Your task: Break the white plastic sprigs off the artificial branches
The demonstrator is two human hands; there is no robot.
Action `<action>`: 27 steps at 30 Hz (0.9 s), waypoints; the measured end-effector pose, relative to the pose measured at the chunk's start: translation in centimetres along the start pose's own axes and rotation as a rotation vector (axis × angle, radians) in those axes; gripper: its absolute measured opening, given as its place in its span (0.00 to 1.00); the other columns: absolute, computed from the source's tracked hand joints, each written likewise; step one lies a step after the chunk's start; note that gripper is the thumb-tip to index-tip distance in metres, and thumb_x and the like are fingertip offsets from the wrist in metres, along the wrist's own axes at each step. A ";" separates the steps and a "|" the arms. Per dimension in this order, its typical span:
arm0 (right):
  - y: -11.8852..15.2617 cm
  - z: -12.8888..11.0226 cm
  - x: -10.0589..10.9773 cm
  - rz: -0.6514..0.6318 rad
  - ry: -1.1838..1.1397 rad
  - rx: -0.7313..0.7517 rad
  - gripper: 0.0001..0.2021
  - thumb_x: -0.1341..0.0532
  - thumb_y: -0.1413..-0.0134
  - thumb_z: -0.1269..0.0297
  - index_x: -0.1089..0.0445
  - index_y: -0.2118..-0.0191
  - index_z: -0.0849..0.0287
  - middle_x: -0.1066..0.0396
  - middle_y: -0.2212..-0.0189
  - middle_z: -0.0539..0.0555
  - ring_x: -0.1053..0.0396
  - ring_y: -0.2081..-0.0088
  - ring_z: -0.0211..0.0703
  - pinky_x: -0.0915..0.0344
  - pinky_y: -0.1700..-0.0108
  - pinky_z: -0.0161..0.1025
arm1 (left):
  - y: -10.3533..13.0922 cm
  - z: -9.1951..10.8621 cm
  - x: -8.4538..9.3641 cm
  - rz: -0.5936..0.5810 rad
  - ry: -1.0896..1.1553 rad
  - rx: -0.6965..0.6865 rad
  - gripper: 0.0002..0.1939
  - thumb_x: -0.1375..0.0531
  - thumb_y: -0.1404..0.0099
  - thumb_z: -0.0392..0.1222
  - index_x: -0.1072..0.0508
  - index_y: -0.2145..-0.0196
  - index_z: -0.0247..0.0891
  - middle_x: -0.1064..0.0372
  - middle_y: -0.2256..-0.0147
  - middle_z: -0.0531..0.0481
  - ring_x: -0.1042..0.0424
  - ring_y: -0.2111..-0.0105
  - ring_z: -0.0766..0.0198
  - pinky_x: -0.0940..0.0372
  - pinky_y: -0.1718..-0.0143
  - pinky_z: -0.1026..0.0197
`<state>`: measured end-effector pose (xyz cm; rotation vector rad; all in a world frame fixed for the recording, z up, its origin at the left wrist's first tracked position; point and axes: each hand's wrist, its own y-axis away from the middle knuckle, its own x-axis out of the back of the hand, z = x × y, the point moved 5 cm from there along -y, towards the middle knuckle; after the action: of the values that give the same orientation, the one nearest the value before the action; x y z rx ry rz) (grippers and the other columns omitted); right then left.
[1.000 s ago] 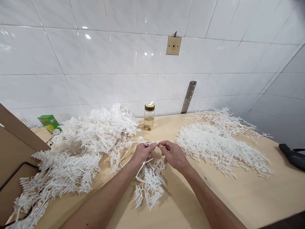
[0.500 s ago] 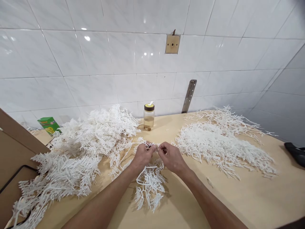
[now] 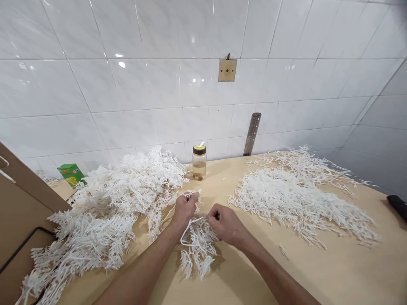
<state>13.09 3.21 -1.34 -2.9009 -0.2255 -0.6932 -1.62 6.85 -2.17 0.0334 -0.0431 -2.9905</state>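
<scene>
My left hand [image 3: 185,209] is closed around a white branching stem, its tips showing above and beside the fingers. Lower and to the right, my right hand [image 3: 226,224] is curled with its fingertips pressed together; whatever lies in them is hidden. Between and below the hands hangs or lies a small bunch of white branched sprigs [image 3: 200,243], with one thicker stem looping out of it toward my left hand. A big heap of white sprigs [image 3: 127,186] spreads to the left. To the right, a flatter pile of white sprigs [image 3: 286,190] covers the table.
Behind my hands stands a jar [image 3: 199,165] with a dark-rimmed lid and pale liquid. A green box [image 3: 70,174] and a cardboard box [image 3: 25,212] are at the left. A metal bracket [image 3: 252,134] leans on the tiled wall. A dark object [image 3: 397,206] lies far right.
My right hand has moved away from my left, down and toward me, and its fingers have curled in more. My left hand keeps its hold. The camera has tilted up slightly.
</scene>
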 end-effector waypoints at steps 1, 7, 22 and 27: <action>-0.1 0.0 0.7 0.034 -0.023 -0.004 0.02 0.44 0.54 0.68 0.37 0.75 0.58 0.26 0.70 0.52 0.36 0.80 0.34 0.41 0.80 0.31 | -0.2 -0.2 -0.1 -0.040 0.019 0.032 0.23 0.36 0.46 0.59 0.42 0.79 0.40 0.54 0.87 0.63 0.57 0.86 0.74 0.60 0.83 0.66; -1.1 2.1 8.1 0.400 0.101 -0.140 0.05 0.43 0.50 0.62 0.34 0.70 0.57 0.28 0.77 0.50 0.36 0.84 0.36 0.38 0.77 0.35 | 0.1 -0.7 -0.9 -0.157 0.104 0.114 0.23 0.34 0.49 0.60 0.37 0.78 0.38 0.53 0.90 0.63 0.59 0.89 0.76 0.66 0.85 0.66; -1.3 -1.0 1.0 0.129 -0.042 -0.046 0.14 0.42 0.46 0.52 0.28 0.70 0.58 0.30 0.80 0.49 0.37 0.85 0.36 0.40 0.81 0.34 | 1.1 -0.6 -1.5 -0.115 0.064 0.088 0.24 0.34 0.48 0.59 0.39 0.79 0.38 0.53 0.90 0.63 0.57 0.89 0.75 0.61 0.85 0.66; -1.5 -0.4 1.2 0.163 0.052 -0.017 0.13 0.44 0.45 0.54 0.31 0.72 0.57 0.29 0.78 0.50 0.35 0.82 0.37 0.40 0.79 0.33 | 0.8 -0.9 -1.6 -0.121 -0.016 0.047 0.22 0.38 0.44 0.59 0.35 0.78 0.38 0.50 0.91 0.60 0.53 0.89 0.73 0.59 0.84 0.65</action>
<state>13.68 4.73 -0.31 -2.8719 0.0227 -0.7438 0.08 6.29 -2.97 0.0181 -0.1168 -3.1103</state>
